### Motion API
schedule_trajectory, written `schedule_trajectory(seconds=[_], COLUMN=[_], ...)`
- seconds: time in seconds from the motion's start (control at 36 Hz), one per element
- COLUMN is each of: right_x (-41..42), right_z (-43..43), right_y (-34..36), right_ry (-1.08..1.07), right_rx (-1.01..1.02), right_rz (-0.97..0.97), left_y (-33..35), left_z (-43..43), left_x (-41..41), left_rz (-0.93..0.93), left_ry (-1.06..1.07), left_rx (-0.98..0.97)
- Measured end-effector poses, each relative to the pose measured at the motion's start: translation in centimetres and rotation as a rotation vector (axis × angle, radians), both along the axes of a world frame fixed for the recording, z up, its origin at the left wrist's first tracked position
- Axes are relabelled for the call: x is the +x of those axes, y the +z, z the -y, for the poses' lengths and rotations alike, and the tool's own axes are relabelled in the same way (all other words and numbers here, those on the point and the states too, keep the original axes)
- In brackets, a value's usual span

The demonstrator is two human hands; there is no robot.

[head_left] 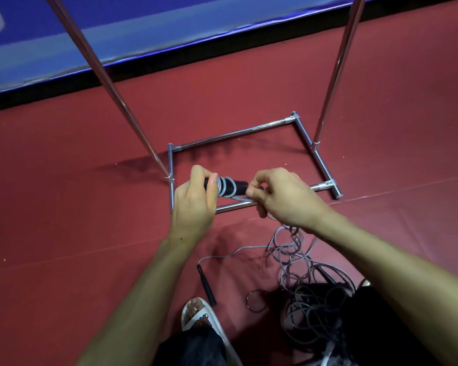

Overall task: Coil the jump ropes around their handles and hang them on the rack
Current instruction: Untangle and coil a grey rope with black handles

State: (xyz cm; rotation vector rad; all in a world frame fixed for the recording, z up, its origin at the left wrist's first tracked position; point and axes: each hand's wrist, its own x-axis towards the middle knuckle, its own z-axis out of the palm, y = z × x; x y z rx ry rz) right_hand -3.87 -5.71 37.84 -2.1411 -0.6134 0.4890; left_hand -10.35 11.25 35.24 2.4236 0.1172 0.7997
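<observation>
We work over a red padded floor mat, bordered at the upper left of the frame by a blue wall panel with a black strip beneath it. The chrome tubular rack stands at centre frame, its rectangular base on the mat and its two uprights running out of the top edge. The step in hand is coiling; hanging is not yet begun. The left hand grips the left end of a black cylindrical handle, fingers curled round it, and holds it roughly level in front of the near bar of the rack base. The right hand, at the handle's right end, pinches the thin grey jump rope in curled fingers just below the handle. A few close turns of rope sit side by side on the handle next to the left hand; the rest of the handle is bare. From the right hand the rope drops into a loose tangled heap at the lower right; we cannot tell how many ropes it holds. A second black handle lies on the mat at lower centre, beside a white sandal. We judge most of the length is unwound. The next move calls for carrying the rope round the handle under steady tension, each turn laid against the last, with slack feeding from the heap without snagging.
</observation>
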Motion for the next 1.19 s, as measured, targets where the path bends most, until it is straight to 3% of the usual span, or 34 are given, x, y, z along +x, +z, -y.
schedule_trajectory(seconds=[0.08,0.19,0.33,0.42,0.58,0.89,1.03,1.19], right_x=[0.4,1.3,2.4,3.1,3.2,1.0,-0.2,-0.7], right_z=[0.5,1.1,1.6,2.4,3.4,0.4,-0.3,-0.2], right_y=[0.5,0.2,-0.2,0.4,1.0,-2.2,-2.0,-1.9], right_ry=[0.103,0.192,0.313,0.379,0.39,0.232,0.053,0.061], right_rx=[-0.032,-0.134,-0.089,-0.023,0.299,0.843,1.008,1.13], right_rz=[0.037,0.286,0.3,0.164,-0.329,-0.744,-0.91,-0.985], left_y=[0.0,0.4,0.9,1.8,4.1,5.2,4.9,5.0], left_z=[0.0,0.0,-0.1,0.0,0.5,1.4,2.3,2.4], left_x=[0.0,-0.3,-0.8,-1.4,-2.3,-1.7,-1.2,-1.1], left_rz=[-0.038,-0.072,-0.177,-0.238,-0.32,-0.198,-0.122,-0.091], left_ry=[-0.033,-0.071,-0.106,-0.142,-0.257,-0.281,-0.265,-0.337], left_rx=[0.006,-0.014,-0.12,-0.171,-0.315,-0.949,-1.242,-1.371])
